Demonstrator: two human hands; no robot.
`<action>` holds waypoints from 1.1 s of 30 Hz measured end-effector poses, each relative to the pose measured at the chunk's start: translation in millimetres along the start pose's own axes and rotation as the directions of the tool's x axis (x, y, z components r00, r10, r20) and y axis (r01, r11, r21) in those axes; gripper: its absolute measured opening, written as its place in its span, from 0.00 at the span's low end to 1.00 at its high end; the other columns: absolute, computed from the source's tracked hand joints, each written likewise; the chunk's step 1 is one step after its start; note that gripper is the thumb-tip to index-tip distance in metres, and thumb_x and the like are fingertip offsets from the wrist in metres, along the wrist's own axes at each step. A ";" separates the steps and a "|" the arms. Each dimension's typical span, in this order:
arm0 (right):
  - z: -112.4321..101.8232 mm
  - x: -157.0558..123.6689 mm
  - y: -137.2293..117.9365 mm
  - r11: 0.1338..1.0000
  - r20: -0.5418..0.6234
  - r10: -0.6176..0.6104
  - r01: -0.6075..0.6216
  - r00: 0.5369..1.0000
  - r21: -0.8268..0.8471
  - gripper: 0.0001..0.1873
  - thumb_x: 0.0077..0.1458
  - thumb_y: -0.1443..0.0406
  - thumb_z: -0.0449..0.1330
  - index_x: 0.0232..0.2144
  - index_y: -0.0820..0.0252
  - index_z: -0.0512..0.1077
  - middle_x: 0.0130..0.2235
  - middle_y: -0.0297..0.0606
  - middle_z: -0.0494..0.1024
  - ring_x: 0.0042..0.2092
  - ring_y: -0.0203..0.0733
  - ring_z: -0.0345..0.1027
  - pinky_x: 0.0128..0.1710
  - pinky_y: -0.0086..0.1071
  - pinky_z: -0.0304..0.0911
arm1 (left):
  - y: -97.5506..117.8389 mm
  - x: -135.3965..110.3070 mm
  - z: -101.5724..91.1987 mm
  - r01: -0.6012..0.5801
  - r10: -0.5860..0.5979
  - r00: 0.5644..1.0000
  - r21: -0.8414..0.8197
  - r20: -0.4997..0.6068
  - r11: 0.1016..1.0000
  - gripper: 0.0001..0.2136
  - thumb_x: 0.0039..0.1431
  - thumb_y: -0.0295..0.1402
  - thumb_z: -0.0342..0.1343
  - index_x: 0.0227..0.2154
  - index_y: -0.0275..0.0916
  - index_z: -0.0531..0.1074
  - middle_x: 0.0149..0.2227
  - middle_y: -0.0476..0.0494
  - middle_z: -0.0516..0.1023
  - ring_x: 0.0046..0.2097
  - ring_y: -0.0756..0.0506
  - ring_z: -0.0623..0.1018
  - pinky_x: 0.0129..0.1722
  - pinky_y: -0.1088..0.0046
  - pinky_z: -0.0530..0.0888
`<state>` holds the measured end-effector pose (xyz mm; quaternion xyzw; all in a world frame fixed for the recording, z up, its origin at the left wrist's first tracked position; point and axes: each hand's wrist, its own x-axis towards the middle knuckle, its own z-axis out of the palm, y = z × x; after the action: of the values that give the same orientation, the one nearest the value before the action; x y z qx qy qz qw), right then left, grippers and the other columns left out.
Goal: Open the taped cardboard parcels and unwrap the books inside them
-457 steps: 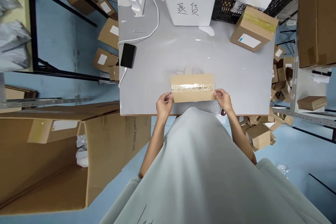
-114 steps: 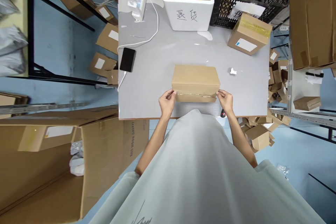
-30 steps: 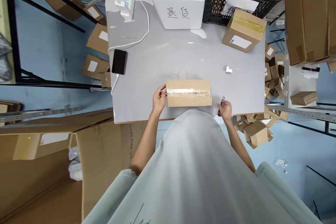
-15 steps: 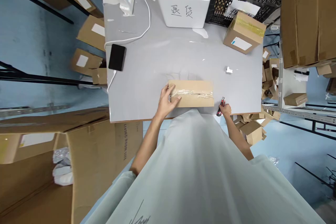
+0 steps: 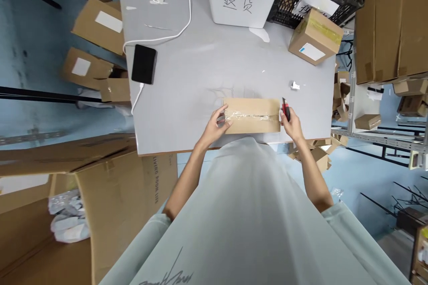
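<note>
A small flat cardboard box point(image 5: 252, 116) lies lengthwise near the table's front edge, with clear tape along its middle seam. My left hand point(image 5: 216, 125) grips its left end, thumb and fingers at the two corners. At the box's right end, my right hand point(image 5: 292, 124) is closed around a red and black utility knife point(image 5: 286, 109). The knife points away from me, just beside the box. Whether the blade is out is too small to tell.
A black power bank point(image 5: 144, 64) with a white cable lies at left. Behind stand a white foam bin point(image 5: 241, 6), a black crate point(image 5: 284, 0) and a taped carton point(image 5: 316, 38). A paper scrap point(image 5: 294, 85) lies right. A large open carton point(image 5: 117, 213) stands lower left.
My right hand has brought the knife up and forward from the table's front edge to the box's right end. My left hand stays at the box's left end. The view has shifted slightly.
</note>
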<state>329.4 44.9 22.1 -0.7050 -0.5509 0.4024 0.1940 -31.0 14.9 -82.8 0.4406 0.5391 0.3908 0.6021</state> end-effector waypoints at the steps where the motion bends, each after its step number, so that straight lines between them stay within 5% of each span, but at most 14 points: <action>1: 7.7 -1.1 -17.7 0.997 0.061 -0.032 0.036 0.998 -0.063 0.28 0.71 0.41 0.57 0.62 0.50 0.74 0.36 0.36 0.83 0.38 0.52 0.80 0.50 0.43 0.73 | -1.3 0.6 -0.4 -0.002 0.002 1.000 -0.010 0.005 1.000 0.39 0.59 0.52 0.71 0.71 0.51 0.70 0.74 0.35 0.68 0.68 0.33 0.74 0.65 0.54 0.76; 3: 26.9 -2.7 -50.3 0.977 0.215 -0.098 0.135 0.972 -0.164 0.28 0.72 0.42 0.59 0.62 0.49 0.75 0.33 0.35 0.83 0.37 0.54 0.80 0.49 0.42 0.72 | -4.5 1.0 -0.5 -0.009 0.009 1.000 -0.018 0.013 1.000 0.39 0.59 0.52 0.71 0.71 0.51 0.69 0.74 0.35 0.67 0.69 0.33 0.74 0.65 0.55 0.76; 7: 64.1 -0.7 -97.8 0.877 0.499 -0.159 0.354 0.852 -0.324 0.20 0.76 0.47 0.59 0.58 0.48 0.78 0.44 0.38 0.88 0.46 0.54 0.83 0.52 0.38 0.70 | -11.9 -1.9 1.5 -0.046 0.046 0.998 0.000 0.031 0.999 0.40 0.61 0.55 0.69 0.73 0.49 0.68 0.75 0.33 0.64 0.69 0.34 0.73 0.66 0.56 0.77; 13: 87.4 7.8 -138.7 0.525 0.698 0.009 0.591 0.716 -0.613 0.23 0.82 0.53 0.48 0.65 0.58 0.71 0.52 0.51 0.88 0.53 0.56 0.83 0.50 0.39 0.69 | -17.6 -7.2 5.0 -0.124 0.121 0.991 0.051 0.056 0.991 0.38 0.67 0.57 0.63 0.75 0.50 0.64 0.77 0.33 0.60 0.74 0.32 0.68 0.67 0.54 0.76; 19: 92.3 15.5 -163.4 0.392 0.705 0.108 0.621 0.701 -0.678 0.26 0.82 0.53 0.45 0.66 0.60 0.71 0.52 0.54 0.88 0.54 0.57 0.83 0.50 0.39 0.68 | -24.0 -5.8 6.2 -0.160 0.157 0.985 0.051 0.071 0.986 0.38 0.68 0.57 0.61 0.75 0.48 0.63 0.78 0.31 0.58 0.75 0.31 0.67 0.67 0.51 0.76; 33: 97.7 14.9 -176.8 0.339 0.711 0.140 0.641 0.689 -0.688 0.23 0.82 0.56 0.47 0.64 0.61 0.72 0.50 0.56 0.88 0.53 0.58 0.83 0.50 0.42 0.70 | -30.3 -2.4 7.3 -0.183 0.177 0.981 0.076 0.079 0.980 0.39 0.69 0.59 0.60 0.76 0.49 0.61 0.77 0.30 0.57 0.75 0.31 0.66 0.67 0.51 0.76</action>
<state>144.4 98.4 84.8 -0.3892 -0.8159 0.2119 -0.3715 -24.2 2.6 -110.7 0.5259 0.4906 0.4050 0.5646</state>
